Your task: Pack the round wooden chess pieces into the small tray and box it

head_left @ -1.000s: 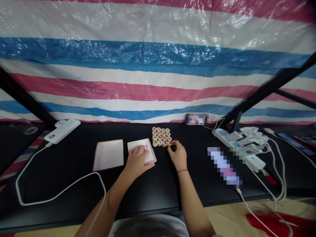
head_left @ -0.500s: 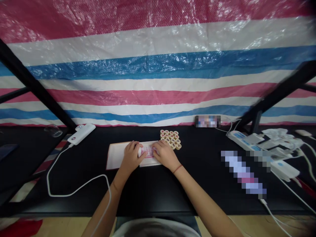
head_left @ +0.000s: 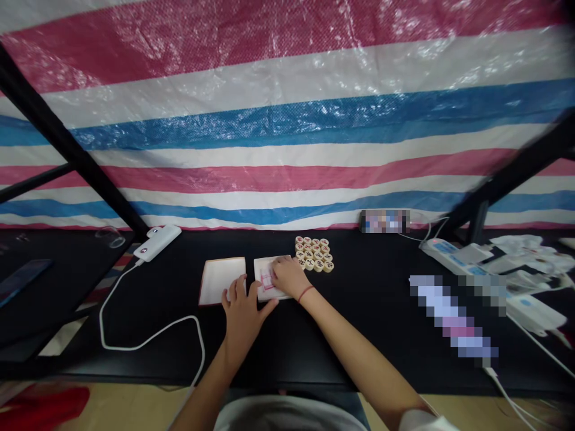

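Observation:
A shallow white box has two halves side by side on the black table. The left half [head_left: 213, 281] shows its bare white inside. In the right half [head_left: 257, 269] lies a folded chessboard sheet [head_left: 266, 279] with pink lines. My right hand [head_left: 288, 276] is over this half, its bent fingers closed on the sheet's right part, which it covers. My left hand [head_left: 242, 308] is open, fingers spread, over the gap between the halves, with the thumb close to the right half's front edge. Behind my right hand, round Chinese chess pieces [head_left: 318, 256] with red and dark characters stand in rows.
A white power bank [head_left: 158, 244] with a cable is at the left. On the right are a power strip [head_left: 453, 257] with chargers and a blurred-out device [head_left: 449, 320]. Another blurred device [head_left: 385, 221] leans at the back against the striped sheeting [head_left: 278, 179].
My left hand has let go of the folded chessboard sheet and drawn back toward me, its fingers spreading. My right hand has moved slightly left over the sheet, now down in the right half.

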A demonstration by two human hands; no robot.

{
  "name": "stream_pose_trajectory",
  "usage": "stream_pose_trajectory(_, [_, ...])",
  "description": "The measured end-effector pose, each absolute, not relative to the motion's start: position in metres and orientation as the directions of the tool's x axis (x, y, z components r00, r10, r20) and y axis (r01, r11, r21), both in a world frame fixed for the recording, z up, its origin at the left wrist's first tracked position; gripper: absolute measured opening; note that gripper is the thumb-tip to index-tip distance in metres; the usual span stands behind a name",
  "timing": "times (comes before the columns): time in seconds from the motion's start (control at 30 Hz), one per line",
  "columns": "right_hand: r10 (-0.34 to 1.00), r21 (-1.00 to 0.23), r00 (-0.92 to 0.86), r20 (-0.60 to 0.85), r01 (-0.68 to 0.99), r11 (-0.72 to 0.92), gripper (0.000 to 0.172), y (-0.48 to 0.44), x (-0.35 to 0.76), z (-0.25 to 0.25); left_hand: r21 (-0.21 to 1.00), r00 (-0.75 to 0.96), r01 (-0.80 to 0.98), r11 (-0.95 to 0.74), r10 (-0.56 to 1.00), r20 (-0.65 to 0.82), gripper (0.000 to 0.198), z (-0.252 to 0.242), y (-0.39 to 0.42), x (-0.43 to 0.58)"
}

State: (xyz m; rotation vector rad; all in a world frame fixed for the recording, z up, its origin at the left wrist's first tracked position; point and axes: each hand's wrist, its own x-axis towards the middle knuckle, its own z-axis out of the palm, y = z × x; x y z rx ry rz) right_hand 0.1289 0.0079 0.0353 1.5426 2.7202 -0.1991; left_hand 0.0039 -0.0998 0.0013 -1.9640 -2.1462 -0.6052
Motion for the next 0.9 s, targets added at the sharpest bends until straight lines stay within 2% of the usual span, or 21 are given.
stream_pose_trajectory(0.1, [0.861, -0.176, -0.508, 0.013, 0.847, 0.502, 0.020, 0.005, 0.132, 0.031, 0.191, -0.114, 0.981, 0.046, 0.925, 0.363, 0.035, 0.001, -0.101, 0.005])
stream_pose_trajectory(0.2, [0.876, -0.414, -0.464, 0.130, 0.778, 0.473, 0.011, 0.003, 0.144, 0.031, 0.208, -0.106, 0.977, 0.035, 0.935, 0.339, 0.029, 0.001, -0.101, 0.003])
stream_pose_trajectory(0.27, [0.895, -0.633, -0.379, 0.236, 0.639, 0.437, 0.011, 0.001, 0.159, 0.033, 0.225, -0.088, 0.974, 0.015, 0.943, 0.321, 0.026, 0.001, -0.100, 0.000])
stream_pose_trajectory(0.33, [0.920, -0.801, -0.242, 0.309, 0.455, 0.389, 0.010, -0.001, 0.182, 0.034, 0.237, -0.067, 0.972, -0.008, 0.949, 0.309, 0.021, 0.000, -0.099, -0.004])
stream_pose_trajectory(0.43, [0.964, -0.922, -0.104, 0.244, 0.282, 0.264, 0.013, -0.010, 0.221, 0.031, 0.243, -0.043, 0.969, -0.035, 0.950, 0.309, 0.018, -0.001, -0.094, -0.008])
stream_pose_trajectory(0.5, [0.981, -0.934, -0.096, 0.170, 0.301, 0.191, 0.015, -0.018, 0.243, 0.025, 0.243, -0.041, 0.969, -0.040, 0.947, 0.320, 0.017, 0.000, -0.091, -0.009])
stream_pose_trajectory(0.6, [0.986, -0.853, -0.096, 0.138, 0.494, 0.167, 0.015, -0.031, 0.260, 0.013, 0.234, -0.041, 0.971, -0.041, 0.941, 0.336, 0.018, 0.000, -0.085, -0.011])
stream_pose_trajectory(0.7, [0.965, -0.710, -0.137, 0.225, 0.655, 0.259, 0.016, -0.036, 0.261, 0.001, 0.220, -0.020, 0.974, -0.060, 0.938, 0.345, 0.016, -0.001, -0.079, -0.014])
stream_pose_trajectory(0.8, [0.928, -0.579, -0.163, 0.336, 0.741, 0.340, 0.018, -0.035, 0.258, -0.011, 0.202, 0.017, 0.975, -0.093, 0.937, 0.350, 0.014, -0.002, -0.072, -0.019])
stream_pose_trajectory(0.9, [0.910, -0.526, -0.109, 0.399, 0.786, 0.325, 0.017, -0.034, 0.256, -0.019, 0.185, 0.036, 0.977, -0.109, 0.933, 0.358, 0.015, -0.003, -0.064, -0.022])
